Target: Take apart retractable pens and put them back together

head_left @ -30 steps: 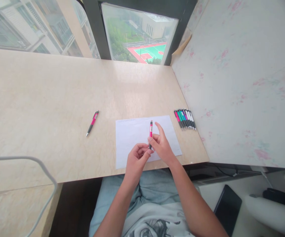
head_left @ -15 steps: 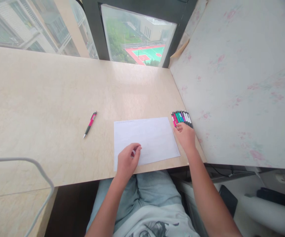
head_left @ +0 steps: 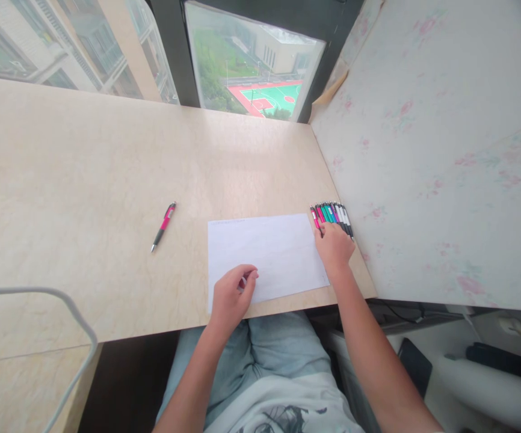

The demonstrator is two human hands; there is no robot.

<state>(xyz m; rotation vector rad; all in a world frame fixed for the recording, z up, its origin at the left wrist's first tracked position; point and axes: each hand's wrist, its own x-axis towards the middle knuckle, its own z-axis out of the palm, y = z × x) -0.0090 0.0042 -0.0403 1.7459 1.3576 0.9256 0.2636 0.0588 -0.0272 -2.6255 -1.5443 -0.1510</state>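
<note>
A grey cable (head_left: 57,294) arches over the counter (head_left: 107,180), well to the left of both hands. Next, left of the left grip and farther from the person, a pink pen (head_left: 164,225) lies alone on a slant, its tip toward the person. The left grip (head_left: 234,293) is curled in, thumb tip against the forefinger, with nothing seen in it; it is over the near left part of the paper (head_left: 278,246), which spreads beyond it to the right. At the paper's right edge, the right grip (head_left: 334,245) has its fingertips at the near end of another pink pen (head_left: 315,218); whether they pinch it I cannot tell. Just beyond that grip, the green, purple and white pens (head_left: 336,211) lie side by side, near the wall (head_left: 423,180).
</note>
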